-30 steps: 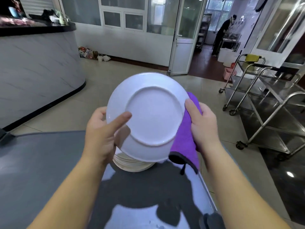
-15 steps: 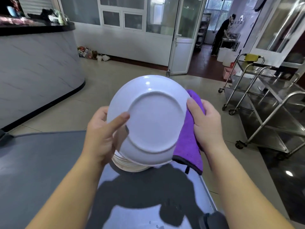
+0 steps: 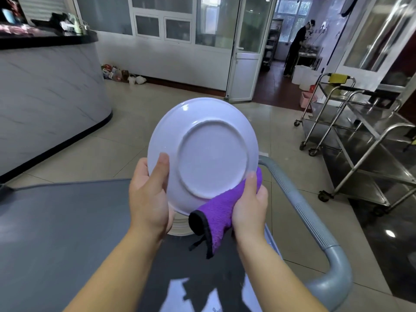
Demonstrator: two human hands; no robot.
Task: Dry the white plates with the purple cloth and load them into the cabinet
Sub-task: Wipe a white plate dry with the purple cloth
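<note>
The white plate (image 3: 211, 152) is held up, underside towards the person. The left hand (image 3: 147, 199) grips its left rim. The right hand (image 3: 249, 206) clasps the purple cloth (image 3: 221, 210) round the near right rim. A stack of plates (image 3: 180, 228) rests on the grey cart (image 3: 67, 221) just beneath.

1. The left hand (image 3: 147, 199) gripped the white plate (image 3: 202, 152) at its lower-left rim, thumb laid up across the underside, fingers hidden behind.
2. The right hand (image 3: 249, 208) pinched the purple cloth (image 3: 219, 210) against the plate's lower-right rim, thumb on top.
3. Both bare forearms angled up toward the plate from below.
</note>
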